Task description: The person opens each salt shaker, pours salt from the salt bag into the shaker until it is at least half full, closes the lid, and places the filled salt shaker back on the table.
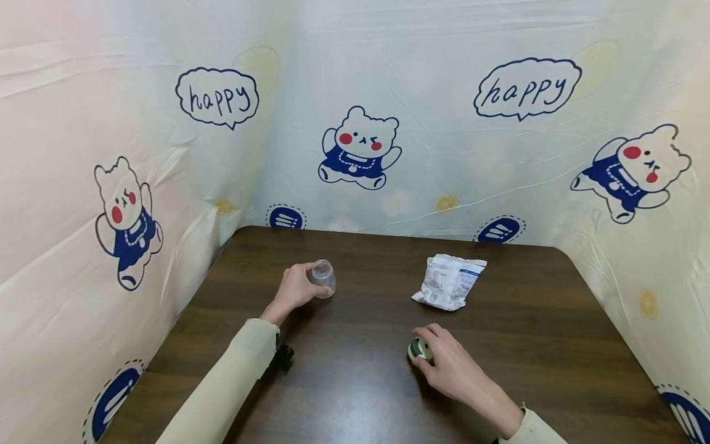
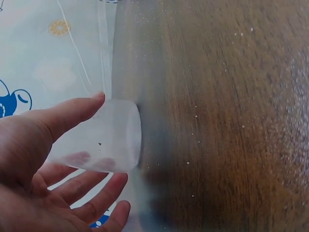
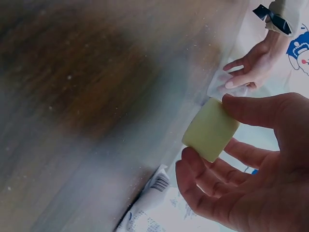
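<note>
My left hand (image 1: 295, 287) holds a small clear jar (image 1: 324, 282) between thumb and fingers, left of the table's middle. The jar stands upright with an open mouth. In the left wrist view the thumb lies along one side of the jar (image 2: 113, 137) and fingertips show around the other. Nearer the front, my right hand (image 1: 452, 365) pinches a small pale green cylinder (image 3: 211, 129) between thumb and fingertips. From above, that cylinder shows a round top with dark green and cream parts, partly covered by the fingers.
A white printed packet (image 1: 450, 283) lies beyond my right hand. The dark brown wooden table (image 1: 355, 382) has rounded far corners. A pale curtain (image 1: 421, 74) with printed bears surrounds its back and sides.
</note>
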The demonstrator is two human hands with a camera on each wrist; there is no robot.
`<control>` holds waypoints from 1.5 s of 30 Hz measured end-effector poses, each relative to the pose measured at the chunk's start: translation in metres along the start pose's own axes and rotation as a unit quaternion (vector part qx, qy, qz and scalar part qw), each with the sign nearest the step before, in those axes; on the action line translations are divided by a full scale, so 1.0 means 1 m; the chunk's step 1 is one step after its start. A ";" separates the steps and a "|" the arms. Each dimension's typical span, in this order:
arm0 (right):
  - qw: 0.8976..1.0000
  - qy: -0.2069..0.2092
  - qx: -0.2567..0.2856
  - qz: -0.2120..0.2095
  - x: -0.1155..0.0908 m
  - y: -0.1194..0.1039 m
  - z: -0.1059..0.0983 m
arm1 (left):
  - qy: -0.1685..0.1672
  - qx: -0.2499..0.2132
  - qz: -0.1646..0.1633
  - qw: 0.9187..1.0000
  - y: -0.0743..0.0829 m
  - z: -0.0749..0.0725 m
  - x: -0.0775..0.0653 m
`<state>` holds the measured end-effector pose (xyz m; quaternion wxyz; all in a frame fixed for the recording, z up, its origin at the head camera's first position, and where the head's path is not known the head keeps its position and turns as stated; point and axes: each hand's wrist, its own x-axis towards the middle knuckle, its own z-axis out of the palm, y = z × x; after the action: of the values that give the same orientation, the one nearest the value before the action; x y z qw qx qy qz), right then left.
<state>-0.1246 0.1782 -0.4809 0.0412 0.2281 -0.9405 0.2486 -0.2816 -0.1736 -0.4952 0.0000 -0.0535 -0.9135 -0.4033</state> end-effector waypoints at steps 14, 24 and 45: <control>1.000 -0.013 -0.001 0.009 -0.007 0.001 -0.005 | -0.019 0.016 -0.006 1.000 0.006 -0.002 0.001; 1.000 -0.025 0.005 0.016 -0.011 0.005 -0.002 | -0.021 0.009 -0.007 1.000 -0.001 0.001 -0.001; 0.999 -0.026 0.008 0.021 -0.015 0.004 0.003 | -0.025 0.011 0.013 1.000 0.000 -0.004 -0.004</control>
<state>-0.1133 0.1862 -0.4880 0.0095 0.2148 -0.9438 0.2511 -0.2782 -0.1770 -0.4926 -0.0168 -0.0749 -0.9167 -0.3922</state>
